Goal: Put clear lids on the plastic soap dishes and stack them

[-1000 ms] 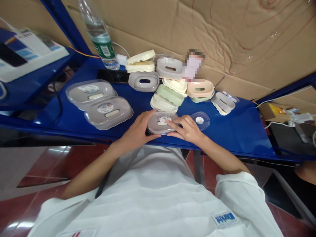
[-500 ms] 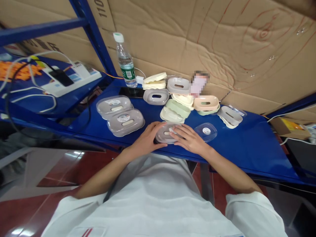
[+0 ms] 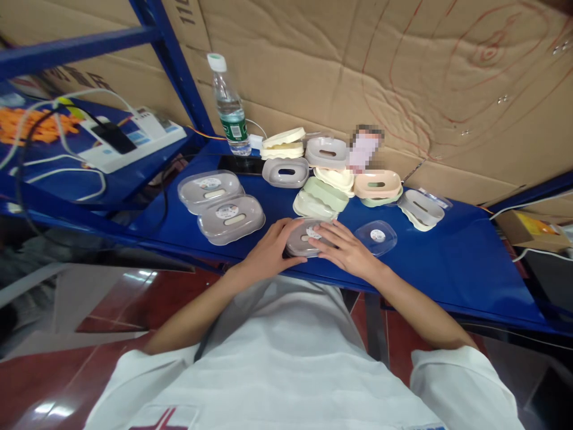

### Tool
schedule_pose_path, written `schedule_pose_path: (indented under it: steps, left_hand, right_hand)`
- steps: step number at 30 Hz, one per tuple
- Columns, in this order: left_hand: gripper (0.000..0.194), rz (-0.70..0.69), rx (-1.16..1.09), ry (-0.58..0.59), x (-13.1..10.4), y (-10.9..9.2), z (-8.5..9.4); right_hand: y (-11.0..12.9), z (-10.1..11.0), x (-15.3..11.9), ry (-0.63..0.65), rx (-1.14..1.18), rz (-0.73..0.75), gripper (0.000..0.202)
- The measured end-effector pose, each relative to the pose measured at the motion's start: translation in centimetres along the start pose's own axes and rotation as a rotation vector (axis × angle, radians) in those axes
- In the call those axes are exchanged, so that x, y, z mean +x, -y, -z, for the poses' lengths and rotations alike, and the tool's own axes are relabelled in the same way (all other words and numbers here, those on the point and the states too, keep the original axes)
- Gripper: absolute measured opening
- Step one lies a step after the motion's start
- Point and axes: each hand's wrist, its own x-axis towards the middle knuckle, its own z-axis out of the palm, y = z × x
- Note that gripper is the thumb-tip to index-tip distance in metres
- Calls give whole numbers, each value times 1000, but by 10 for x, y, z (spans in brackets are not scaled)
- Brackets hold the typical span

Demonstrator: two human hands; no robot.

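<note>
At the near edge of the blue table is a grey soap box (image 3: 297, 243) under a clear lid with a round sticker. My left hand (image 3: 274, 248) grips its left end, thumb on the near side and fingers on the far side. Across the lid's right part lie the fingers of my right hand (image 3: 351, 249), holding that end and covering part of it. A loose clear lid (image 3: 380, 242) with a round sticker rests just right of my right hand. Two lidded grey soap boxes, a nearer one (image 3: 230, 221) and a farther one (image 3: 210, 190), overlap on the left.
Behind are open soap box parts: grey (image 3: 285, 173), green (image 3: 323, 196), peach (image 3: 378, 184), cream (image 3: 283, 148), and grey on cream (image 3: 423, 206). A water bottle (image 3: 233, 122) stands at the back left. Cables and a power strip (image 3: 110, 152) occupy the left shelf; cardboard (image 3: 304, 71) walls the back.
The view has shifted slightly, moving the scene a little right and up. Both hands keep the same hold on the grey soap box.
</note>
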Motion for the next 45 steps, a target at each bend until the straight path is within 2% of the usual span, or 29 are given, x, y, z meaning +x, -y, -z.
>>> schedule_pose_path:
  steps: [3, 5, 7, 9, 12, 14, 16, 18, 20, 23, 27, 31, 35, 42, 45]
  left_hand:
    - [89, 7, 27, 20, -1, -1, -3]
    - [88, -38, 91, -15, -3, -3, -3]
    - [84, -103, 207, -105, -5, -5, 3]
    - [77, -128, 355, -250, -9, -5, 18]
    - [61, 24, 579, -445, -22, 0, 49]
    - [51, 142, 672, -440, -35, 6, 68]
    - [45, 213, 694, -374, -52, 12, 81]
    - [43, 263, 692, -348, -69, 17, 88]
    - [42, 301, 704, -374, -86, 19, 92]
    - [39, 376, 748, -467, -108, 17, 96]
    - [41, 556, 787, -621, -127, 14, 99]
    - [52, 680, 787, -716, -125, 15, 102]
    - [55, 682, 784, -739, -115, 20, 109]
    - [55, 678, 815, -727, -119, 34, 122]
    - [55, 679, 816, -710, -117, 37, 124]
  right_hand:
    - [1, -2, -2, 33, -20, -32, 47]
    - [2, -3, -2, 57, -22, -62, 49]
    - [1, -3, -3, 75, -18, -77, 50]
    - [0, -1, -2, 91, -16, -74, 49]
    - [0, 3, -1, 99, -38, -67, 50]
    - [2, 6, 0, 87, -52, -69, 49]
    - [4, 7, 1, 82, -50, -76, 50]
    - [5, 6, 2, 73, -46, -79, 52]
    - [6, 4, 1, 51, -54, -79, 56]
    - [10, 1, 2, 36, -99, -91, 59]
    - [19, 1, 9, 78, -197, -101, 63]
    - [28, 1, 26, 98, -247, -91, 67]
    - [32, -5, 52, 111, -222, -44, 62]
    - [24, -32, 102, 185, -146, 53, 53]
    - [19, -46, 125, 212, -77, 90, 60]
